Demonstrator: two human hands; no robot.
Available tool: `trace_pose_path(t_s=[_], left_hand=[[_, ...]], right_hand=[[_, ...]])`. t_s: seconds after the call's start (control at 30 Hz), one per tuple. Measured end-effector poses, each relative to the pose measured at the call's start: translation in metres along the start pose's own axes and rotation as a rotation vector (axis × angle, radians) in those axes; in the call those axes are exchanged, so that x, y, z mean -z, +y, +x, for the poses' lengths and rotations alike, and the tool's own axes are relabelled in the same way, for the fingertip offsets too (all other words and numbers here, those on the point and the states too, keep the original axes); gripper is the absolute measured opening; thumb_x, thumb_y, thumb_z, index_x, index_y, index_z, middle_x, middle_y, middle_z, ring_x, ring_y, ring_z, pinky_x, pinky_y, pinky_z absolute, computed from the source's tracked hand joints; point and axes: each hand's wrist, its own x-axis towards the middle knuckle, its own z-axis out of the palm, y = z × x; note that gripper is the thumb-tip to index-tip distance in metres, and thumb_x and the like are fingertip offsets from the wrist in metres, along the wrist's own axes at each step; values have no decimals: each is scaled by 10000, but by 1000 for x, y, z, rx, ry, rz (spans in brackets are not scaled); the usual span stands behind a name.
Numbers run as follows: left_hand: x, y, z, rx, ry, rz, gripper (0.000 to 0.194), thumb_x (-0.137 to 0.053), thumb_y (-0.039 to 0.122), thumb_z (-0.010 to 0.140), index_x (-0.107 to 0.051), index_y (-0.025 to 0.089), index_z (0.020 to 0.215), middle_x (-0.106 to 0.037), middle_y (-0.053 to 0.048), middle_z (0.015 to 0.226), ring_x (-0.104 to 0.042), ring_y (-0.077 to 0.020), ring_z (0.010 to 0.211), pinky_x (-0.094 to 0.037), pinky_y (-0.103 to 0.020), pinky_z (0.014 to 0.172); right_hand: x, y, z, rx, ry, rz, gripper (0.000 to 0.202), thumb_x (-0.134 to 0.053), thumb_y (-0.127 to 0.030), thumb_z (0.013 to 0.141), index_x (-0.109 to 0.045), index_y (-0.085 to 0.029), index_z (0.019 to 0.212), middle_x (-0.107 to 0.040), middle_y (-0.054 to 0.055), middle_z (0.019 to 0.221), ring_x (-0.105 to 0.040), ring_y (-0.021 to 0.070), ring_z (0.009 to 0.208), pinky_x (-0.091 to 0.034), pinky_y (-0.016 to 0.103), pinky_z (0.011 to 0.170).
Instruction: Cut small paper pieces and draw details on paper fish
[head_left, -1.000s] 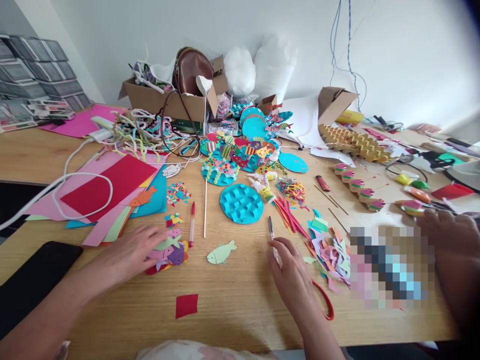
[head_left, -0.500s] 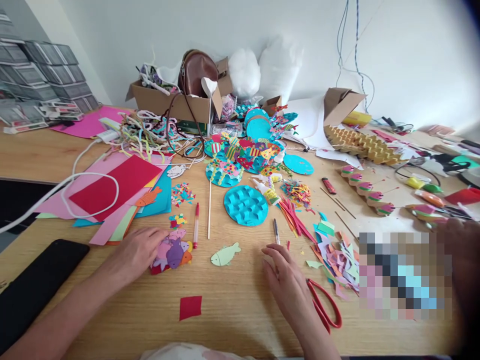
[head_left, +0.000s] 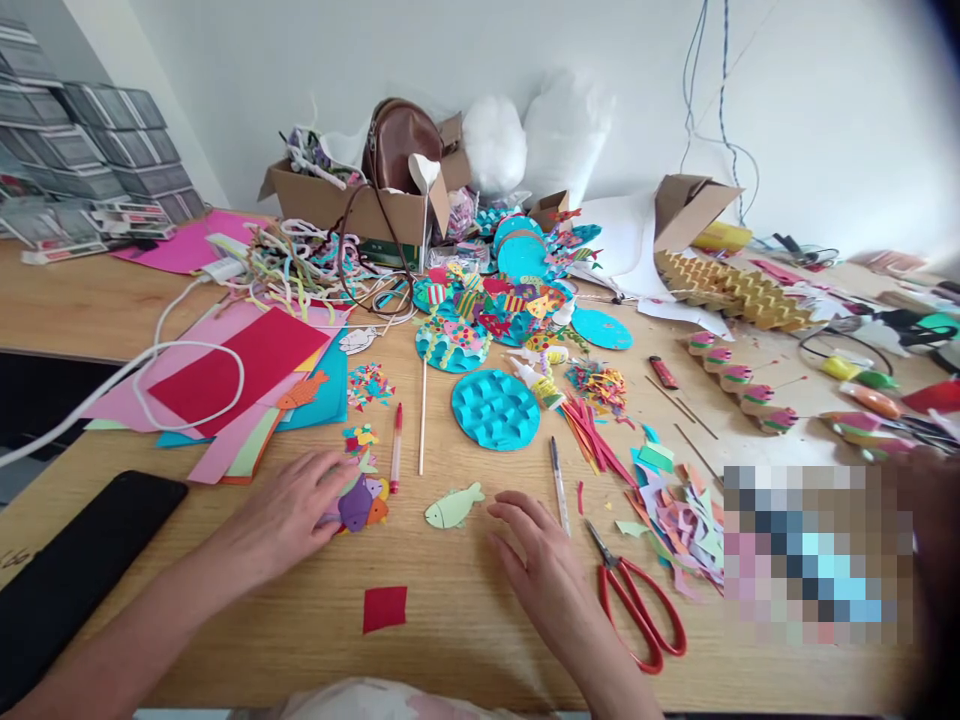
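Note:
My left hand (head_left: 296, 505) rests over a small pile of coloured paper fish (head_left: 361, 503), its fingers stretched out and covering part of it. A pale green paper fish (head_left: 453, 506) lies flat on the table between my two hands. Just right of its tail is my right hand (head_left: 536, 555), fingers apart and holding nothing. A red square of paper (head_left: 385, 609) lies nearer to me. Red-handled scissors (head_left: 637, 610) lie beside my right wrist. Beyond my right fingers is a dark-tipped pen (head_left: 558, 485); a red pen (head_left: 396, 450) lies beyond the fish pile.
A turquoise woven disc (head_left: 495, 410) lies ahead, with glue bottles (head_left: 538, 384) beside it. Coloured sheets (head_left: 240, 370) and a black phone (head_left: 94, 570) are at left. Paper scraps (head_left: 682, 520) spread at right. A blurred-out patch and a dark shape cover the far right.
My right hand has moved left towards the green fish, uncovering the scissors' blades and the dark-tipped pen. My left hand has shifted right, covering more of the fish pile.

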Motion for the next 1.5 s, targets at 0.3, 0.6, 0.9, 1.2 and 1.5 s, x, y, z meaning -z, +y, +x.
trace_pose_path(t_s=[0.3,0.6,0.9,1.2,1.5], left_hand=[[-5,7,5,-17,58,96,450,-413,21,722,-589,163,1111,-632,-120,1123,-593,-251,1004,-466,-419,889],[7,-16,13,135,-31,-227,383,-342,297,840,-634,200,1068,-685,-56,1097,-635,-209,983,-483,-319,873],[6,-17,10,28,-68,-249,355,-429,300,807,-628,222,1091,-667,-44,1122,-583,-204,1075,-440,-329,943],[21,-19,3,39,-12,-285,342,-419,386,867,-606,244,1116,-632,-42,1163,-544,-219,1116,-430,-334,948],[20,-3,11,52,98,-334,285,-420,376,869,-632,228,989,-684,-34,1014,-602,-199,993,-461,-309,874]], right_hand=[[-2,-7,7,4,-58,29,236,-505,-64,798,-617,-164,980,-617,99,1053,-587,221,968,-500,357,829],[-4,-6,6,3,-74,51,227,-489,-63,808,-617,-162,967,-622,100,1034,-589,216,958,-501,351,824],[-4,-4,6,-34,-91,40,250,-516,-44,785,-618,-180,969,-621,84,1057,-586,210,981,-492,342,848],[0,-8,25,-117,-173,-31,349,-549,-36,744,-610,-144,1071,-594,115,1153,-549,226,1061,-462,355,906],[0,-6,32,-139,-170,-28,355,-536,-33,755,-609,-175,1072,-589,94,1148,-544,229,1058,-449,366,915]])
